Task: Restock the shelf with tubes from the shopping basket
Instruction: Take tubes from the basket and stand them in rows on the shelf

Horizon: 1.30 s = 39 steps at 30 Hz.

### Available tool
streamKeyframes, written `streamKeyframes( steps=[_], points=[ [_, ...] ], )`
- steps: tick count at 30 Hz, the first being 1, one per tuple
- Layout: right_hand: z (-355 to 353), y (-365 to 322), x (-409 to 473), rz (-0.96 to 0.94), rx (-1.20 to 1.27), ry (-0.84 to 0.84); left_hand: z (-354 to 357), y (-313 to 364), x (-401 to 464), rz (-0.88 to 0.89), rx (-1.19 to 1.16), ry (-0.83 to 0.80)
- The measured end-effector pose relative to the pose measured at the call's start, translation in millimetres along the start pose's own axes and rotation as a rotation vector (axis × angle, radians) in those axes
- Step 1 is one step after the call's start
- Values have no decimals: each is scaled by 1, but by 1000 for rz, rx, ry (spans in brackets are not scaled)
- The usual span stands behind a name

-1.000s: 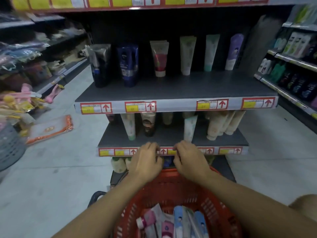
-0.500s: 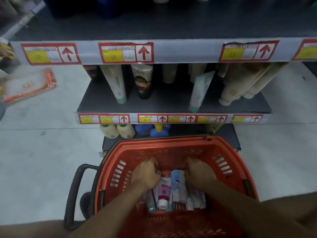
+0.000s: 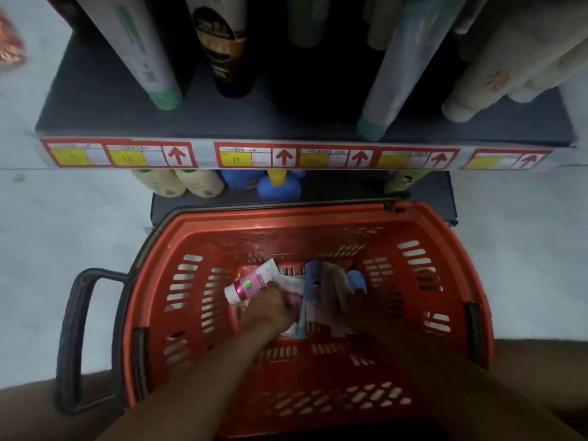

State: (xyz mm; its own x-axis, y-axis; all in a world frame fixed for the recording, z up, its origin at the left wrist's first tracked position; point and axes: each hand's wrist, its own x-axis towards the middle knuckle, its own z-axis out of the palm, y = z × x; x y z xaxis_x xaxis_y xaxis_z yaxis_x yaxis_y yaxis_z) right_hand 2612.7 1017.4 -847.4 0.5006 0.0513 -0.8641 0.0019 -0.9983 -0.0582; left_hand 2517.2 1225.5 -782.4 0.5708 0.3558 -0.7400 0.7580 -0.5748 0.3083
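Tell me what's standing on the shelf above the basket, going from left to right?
White tube with green cap → black tube → pale blue tube with teal cap → cream tubes, all on the shelf.

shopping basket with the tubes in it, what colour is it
Red-orange plastic shopping basket, with a dark handle; only the head view shows it.

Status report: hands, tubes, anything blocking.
Both hands down in red basket. Left hand closing on pink-capped tube; right hand among remaining tubes. Nothing shelved yet. No obstruction.
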Motion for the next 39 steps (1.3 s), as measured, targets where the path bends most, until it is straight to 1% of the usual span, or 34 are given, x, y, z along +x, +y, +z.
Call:
streamKeyframes(
  steps=[1, 3, 4, 6, 7, 10, 12, 15, 19, 23, 27, 31, 36, 39],
  points=[
    [0, 0, -5, 5, 24, -29, 4, 1, 0, -16, -20, 5],
    [-4, 1, -10, -8, 61, -8, 13, 3, 1, -53, -46, 17],
    [-5, 1, -15, -9, 89, 10, 17, 3, 1, -76, -59, 26],
    [-7, 3, -13, -37, 149, 102, 21, 5, 1, -103, -69, 35],
    [-5, 3, -10, -46, 174, 106, 22, 5, 2, -114, -71, 43],
    [-4, 1, -7, 33, 176, 24, 24, 7, 5, -143, -96, 57],
    [-2, 2, -6, 57, 224, 24, 23, 8, 6, -159, -104, 55],
    [-4, 3, -8, 18, 243, 57, 20, 8, 5, -192, -112, 13],
    [-12, -1, -14, -4, 202, 12, 16, 2, 0, -249, -156, -28],
    [-24, -12, -31, -62, 99, 36, 4, -2, -12, -211, -165, 33],
    [-43, -22, -58, -152, 168, 123, -18, 3, -30, -154, -174, 129],
    [-64, -31, -91, -237, 50, 196, -38, 10, -56, -109, -193, 238],
    [-88, -38, -132, -346, 88, 306, -60, 19, -91, 14, -309, 357],
    [-107, -40, -162, -396, 121, 414, -75, 28, -114, 89, -380, 458]
  ],
)
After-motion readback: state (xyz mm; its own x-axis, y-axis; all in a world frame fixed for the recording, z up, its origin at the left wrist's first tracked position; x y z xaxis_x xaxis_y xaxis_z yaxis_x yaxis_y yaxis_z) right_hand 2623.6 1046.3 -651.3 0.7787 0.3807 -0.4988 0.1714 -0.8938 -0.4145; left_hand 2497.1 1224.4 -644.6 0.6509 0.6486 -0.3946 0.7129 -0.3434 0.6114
